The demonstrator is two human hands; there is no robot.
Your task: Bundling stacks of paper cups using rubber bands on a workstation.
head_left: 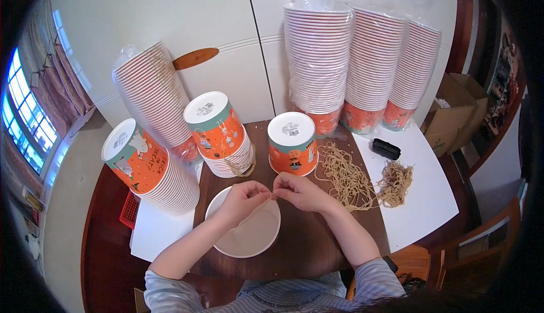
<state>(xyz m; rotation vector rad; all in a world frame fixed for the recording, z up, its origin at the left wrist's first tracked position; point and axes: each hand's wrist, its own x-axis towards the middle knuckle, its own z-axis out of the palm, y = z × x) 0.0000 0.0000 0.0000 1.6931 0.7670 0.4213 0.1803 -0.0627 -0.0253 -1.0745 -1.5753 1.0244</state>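
Observed: the left hand and the bare right hand meet fingertip to fingertip over the far part of the mouth of a white-lined, round paper bucket, which stands open on the dark brown wooden tabletop. Both sets of fingers are closed in a pinch, gripping what appears to be a thin tan twisted cord; its exact path is too fine to trace. A loose tangle of tan cord lies to the right, apart from the bucket. Recommended practice: hold one end steady, work the other with small fingertip movements, draw evenly, and avoid pressing the rim out of round.
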